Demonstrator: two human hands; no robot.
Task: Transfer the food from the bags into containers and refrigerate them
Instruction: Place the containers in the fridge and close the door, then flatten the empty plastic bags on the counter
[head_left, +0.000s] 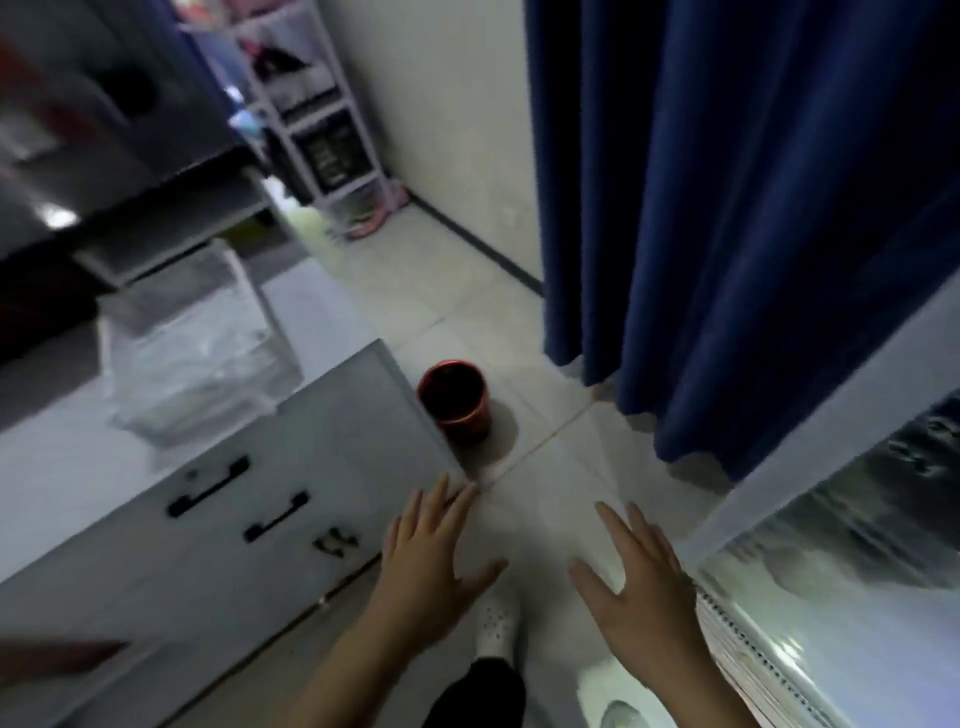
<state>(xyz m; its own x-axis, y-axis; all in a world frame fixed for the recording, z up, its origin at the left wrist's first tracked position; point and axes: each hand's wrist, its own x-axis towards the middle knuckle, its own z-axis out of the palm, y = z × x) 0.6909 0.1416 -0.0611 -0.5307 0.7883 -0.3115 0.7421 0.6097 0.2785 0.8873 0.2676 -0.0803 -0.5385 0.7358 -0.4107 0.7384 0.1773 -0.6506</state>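
Two bare hands reach out over the pale tiled floor (457, 291), and neither holds anything. The left hand (434, 566) has its fingers (441, 499) straight and slightly spread, thumb out to the side; the right hand (636, 582) matches it, fingers straight and fanned, palm down. They are apart from each other, with floor showing between them.

One white cabinet (218, 519) runs along the left, carrying two black bar handles (208, 486) on its front (a smaller dark fitting sits just beside the lower one). On the cabinet's top, near its far edge, stands one clear plastic container (192, 338) with crumpled clear plastic inside; whether food is in it cannot be told through the blur. One red round bin (457, 400) stands on the floor just beside the cabinet's far corner.

One dark blue curtain (727, 208) hangs at the right. One white shelf rack (322, 119) stands in the far corner. One white perforated shoe (496, 623) shows below the hands. The white refrigerator door (831, 597) is at the lower right edge.
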